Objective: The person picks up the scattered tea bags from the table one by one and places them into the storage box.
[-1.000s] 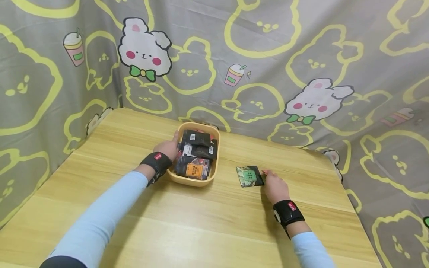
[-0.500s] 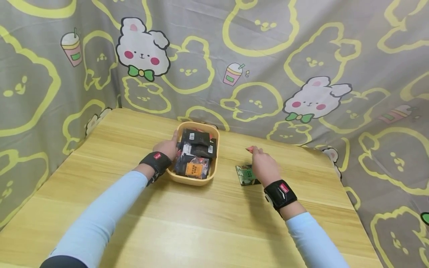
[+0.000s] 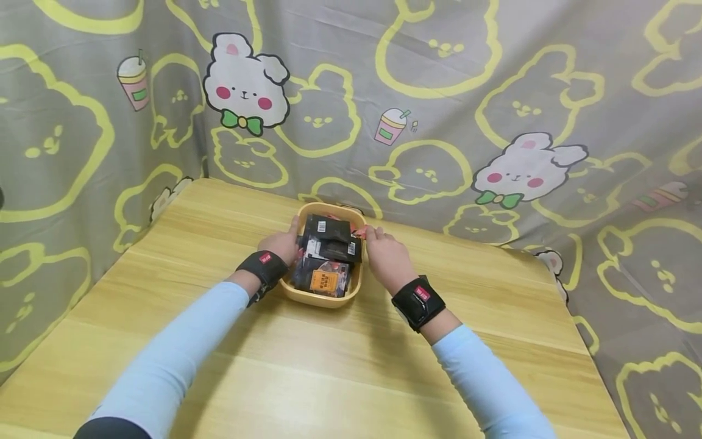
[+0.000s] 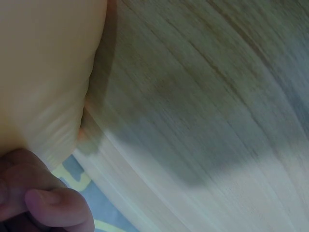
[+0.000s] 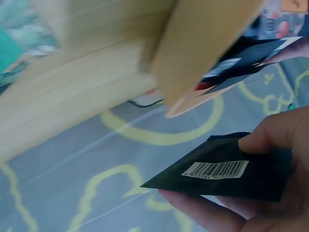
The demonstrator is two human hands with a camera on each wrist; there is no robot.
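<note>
My left hand [image 3: 281, 245] holds the left rim of a yellow plastic storage box [image 3: 320, 300], with curled fingers [image 4: 63, 208] outside its wall in the left wrist view. Black packets, one with an orange label [image 3: 325, 282], fill the box. Between thumb and fingers, my right hand [image 3: 389, 259] pinches a flat black packet [image 5: 217, 169] with a white barcode, just outside the box's right rim. From the head, a red part of this packet shows at the fingertips. A green-labelled packet [image 5: 24, 43] lies on the table, hidden behind the right hand and wrist in the head view.
The wooden table [image 3: 307, 378] runs back to a grey curtain [image 3: 340, 36] with yellow outlines and white rabbits. The box stands close to the table's back edge. Curtain also hangs along the left and right sides.
My right hand has lifted the red-and-black packet from beside the green one and carried it left to the box. The left hand has stayed at the box's left rim.
</note>
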